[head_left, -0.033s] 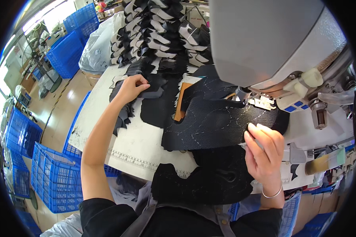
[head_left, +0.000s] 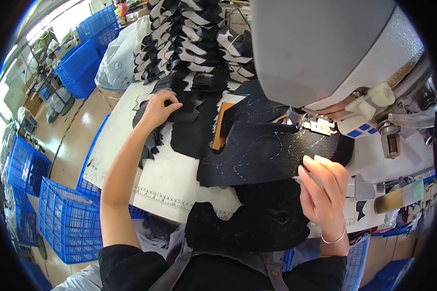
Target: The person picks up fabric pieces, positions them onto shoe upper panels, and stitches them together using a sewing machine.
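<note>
A large black mesh fabric piece [head_left: 247,153], marked with pale dashed lines, lies under the head of a grey sewing machine [head_left: 320,48]. Close to its near right edge is my right hand [head_left: 325,189], the fingers curled and the tips drawn together; whether they grip anything is hidden. Further left, my left hand [head_left: 161,107] pinches a dark grey cut piece [head_left: 187,112] at the stack of similar pieces. Another black cut piece [head_left: 247,223] hangs over the near table edge, in front of my body.
Rows of black-and-grey shoe uppers [head_left: 194,39] cover the far table. An orange-brown strip [head_left: 221,126] shows beside the mesh. A printed ruler [head_left: 165,198] runs along the near edge. Blue plastic crates [head_left: 68,218] stand on the floor at left, with a clear plastic bag [head_left: 124,56] behind.
The view has shifted very slightly. Both hands and the fabric pieces keep their places.
</note>
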The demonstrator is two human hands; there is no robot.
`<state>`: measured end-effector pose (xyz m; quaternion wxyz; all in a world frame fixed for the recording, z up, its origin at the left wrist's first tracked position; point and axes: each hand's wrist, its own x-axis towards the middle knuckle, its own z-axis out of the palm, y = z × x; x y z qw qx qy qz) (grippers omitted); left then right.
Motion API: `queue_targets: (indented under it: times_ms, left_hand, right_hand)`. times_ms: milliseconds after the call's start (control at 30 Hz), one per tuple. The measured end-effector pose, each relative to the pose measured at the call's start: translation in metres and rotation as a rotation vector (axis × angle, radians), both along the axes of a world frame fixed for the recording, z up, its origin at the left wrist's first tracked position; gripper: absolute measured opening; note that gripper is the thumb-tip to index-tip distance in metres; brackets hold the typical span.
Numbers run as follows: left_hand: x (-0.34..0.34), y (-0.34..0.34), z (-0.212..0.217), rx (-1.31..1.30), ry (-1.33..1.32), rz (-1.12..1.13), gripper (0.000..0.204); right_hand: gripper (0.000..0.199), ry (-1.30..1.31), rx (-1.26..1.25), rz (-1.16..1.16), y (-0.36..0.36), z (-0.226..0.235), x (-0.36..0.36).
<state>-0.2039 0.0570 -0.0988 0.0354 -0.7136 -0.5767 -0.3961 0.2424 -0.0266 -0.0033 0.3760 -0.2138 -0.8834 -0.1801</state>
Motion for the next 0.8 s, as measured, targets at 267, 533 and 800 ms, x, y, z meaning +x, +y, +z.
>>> queue_targets:
  times_ms: [267,533,800]
  left_hand:
    - [0.139,-0.079,0.11,-0.439,-0.737,-0.542,0.022]
    - [0.203,-0.076,0.1,-0.351,-0.491,-0.74,0.016]
    - [0.218,-0.074,0.086,0.038,-0.248,-0.663,0.023]
  right_hand:
    - [0.024,0.015,-0.345,0.12,-0.011,-0.017,-0.003]
    - [0.022,0.431,-1.12,0.356,0.01,-0.036,-0.019]
    - [0.016,0.548,-1.143,0.375,0.01,-0.042,-0.017]
